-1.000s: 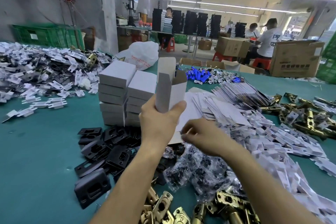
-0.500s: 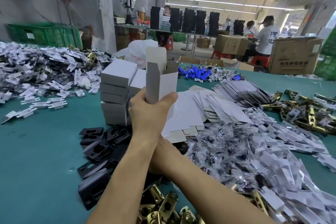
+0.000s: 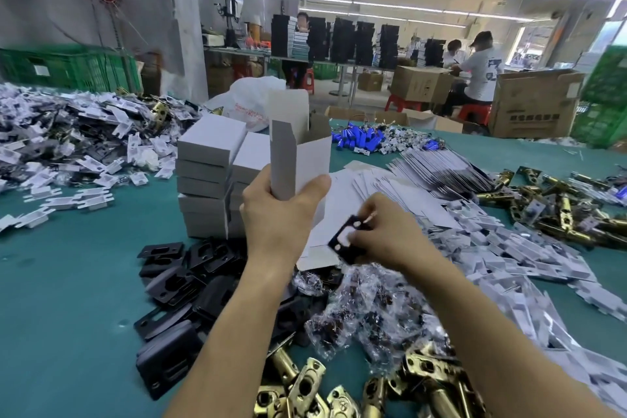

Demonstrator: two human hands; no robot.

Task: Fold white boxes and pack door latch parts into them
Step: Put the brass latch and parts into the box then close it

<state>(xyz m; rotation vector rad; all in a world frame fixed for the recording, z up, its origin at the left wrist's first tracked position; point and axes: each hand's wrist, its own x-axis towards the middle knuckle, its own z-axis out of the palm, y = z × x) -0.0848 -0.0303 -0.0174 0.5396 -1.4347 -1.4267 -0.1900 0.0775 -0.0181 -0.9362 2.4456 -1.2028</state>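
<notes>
The left hand (image 3: 276, 214) sits at the centre of the frame, its fingers and thumb wrapped round the lower end of a white box (image 3: 314, 159). The box is held upright above the table, top open, with one flap standing up at the back. Just to the right and a little lower, the right hand (image 3: 386, 234) pinches a black plate (image 3: 349, 254) between thumb and fingertips. The plate is tilted, close to the box but not touching it.

Behind the left hand stands a stack of closed boxes (image 3: 210, 173), several layers high. Below the left forearm lies a pile of black plates (image 3: 179, 282) on the green table (image 3: 68, 299). Under the right forearm is a heap of small clear bags (image 3: 366, 312) with dark contents. Brass latches (image 3: 305, 390) lie along the bottom edge.

Right of the box, flat box blanks (image 3: 424, 183) are fanned out. White card pieces (image 3: 515, 248) spread down the right side, and another heap (image 3: 68, 132) fills the upper left. Blue parts (image 3: 359, 139) lie at the far edge of the table. More latches (image 3: 559, 210) are at the far right.
</notes>
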